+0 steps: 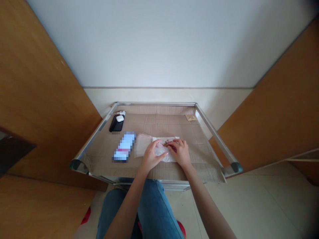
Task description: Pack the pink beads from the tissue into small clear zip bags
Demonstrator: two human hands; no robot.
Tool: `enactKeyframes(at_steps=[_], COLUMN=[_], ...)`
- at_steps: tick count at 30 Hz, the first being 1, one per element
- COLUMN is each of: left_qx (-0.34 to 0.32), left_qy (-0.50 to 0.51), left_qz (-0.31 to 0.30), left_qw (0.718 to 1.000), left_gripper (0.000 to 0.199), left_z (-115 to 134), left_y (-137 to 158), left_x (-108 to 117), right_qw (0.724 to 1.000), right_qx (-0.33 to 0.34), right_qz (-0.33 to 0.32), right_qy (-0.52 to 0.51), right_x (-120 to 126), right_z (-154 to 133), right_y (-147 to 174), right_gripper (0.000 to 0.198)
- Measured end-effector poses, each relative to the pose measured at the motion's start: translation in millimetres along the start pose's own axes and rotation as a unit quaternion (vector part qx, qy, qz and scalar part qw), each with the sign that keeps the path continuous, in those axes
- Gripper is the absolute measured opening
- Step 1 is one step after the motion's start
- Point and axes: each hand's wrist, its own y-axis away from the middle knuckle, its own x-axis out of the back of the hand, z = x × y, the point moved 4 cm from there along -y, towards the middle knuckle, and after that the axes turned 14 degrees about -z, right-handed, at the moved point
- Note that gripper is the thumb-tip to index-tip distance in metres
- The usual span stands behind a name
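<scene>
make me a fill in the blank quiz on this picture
A small white rounded case rests on a flat rectangular object that is ____ in colour.
The pixelated pale-blue rectangle lies to the ____ of the crumpled thin white sheet.
A small dark red cluster lies partly beneath the ____ hand.
The sheet lies upon a brown corrugated layer of ____.

Missing words: black; left; right; cardboard.

White on the thin sheet (167,159), dark red on the little bits (173,148), light brown on the cardboard (169,122), blue on the jeans (154,209).
</scene>
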Motion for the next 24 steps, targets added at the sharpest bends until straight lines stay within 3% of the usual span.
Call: enactKeyframes(at_steps=[8, 14, 24], left_qx=[0.0, 0.004, -0.026], left_qy=[-0.009, -0.018, -0.071], left_qz=[-0.006, -0.02, -0.049], left_qw=[1.0, 1.0, 0.996], left_gripper=[0.057, 0.06, 0.06], left_z=[0.5, -1.5, 7.3], left_y=[-0.1, -1.0, 0.0], left_x=[-0.8, -3.0, -4.2], right_qw=[1.0, 0.997, 0.966], right_qx=[0.002, -0.001, 0.093], right_qz=[0.002, 0.01, -0.059], right_qy=[0.014, -0.072, -0.235], right_x=[1.3, 7.1, 5.2], right_z=[-4.8, -0.4, -8.0], right_y=[0.2, 1.2, 2.4], right_gripper=[0.015, 0.021, 0.014])
